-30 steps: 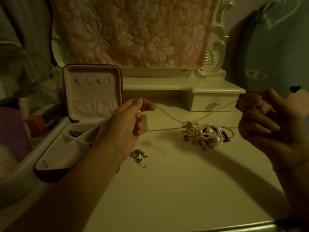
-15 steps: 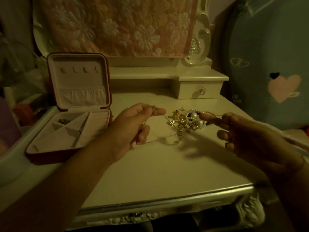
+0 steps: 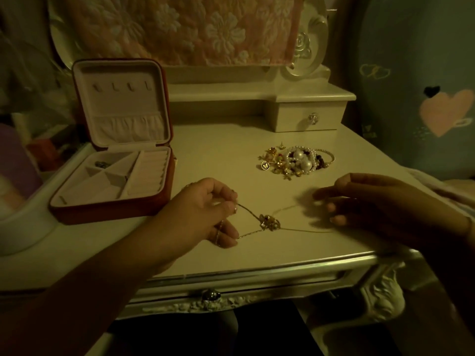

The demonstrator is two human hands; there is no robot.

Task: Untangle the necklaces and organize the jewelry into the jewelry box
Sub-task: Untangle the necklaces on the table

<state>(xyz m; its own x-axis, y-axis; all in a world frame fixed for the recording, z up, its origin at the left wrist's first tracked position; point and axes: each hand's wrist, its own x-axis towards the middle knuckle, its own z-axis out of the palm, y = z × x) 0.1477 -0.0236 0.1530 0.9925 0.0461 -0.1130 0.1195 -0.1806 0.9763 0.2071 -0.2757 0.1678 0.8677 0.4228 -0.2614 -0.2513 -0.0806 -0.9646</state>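
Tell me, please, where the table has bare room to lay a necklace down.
The table is bare between the box and the pile, back to the drawer. A bare strip runs between the necklace and the front edge. The middle is crowded: the left hand grips the necklace, the right hand hovers beside.

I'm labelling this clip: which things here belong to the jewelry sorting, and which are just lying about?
Job: gold necklace, pinched by the left hand; right hand; jewelry pile; open jewelry box.
Lying about: floral cloth; small drawer; pink heart.
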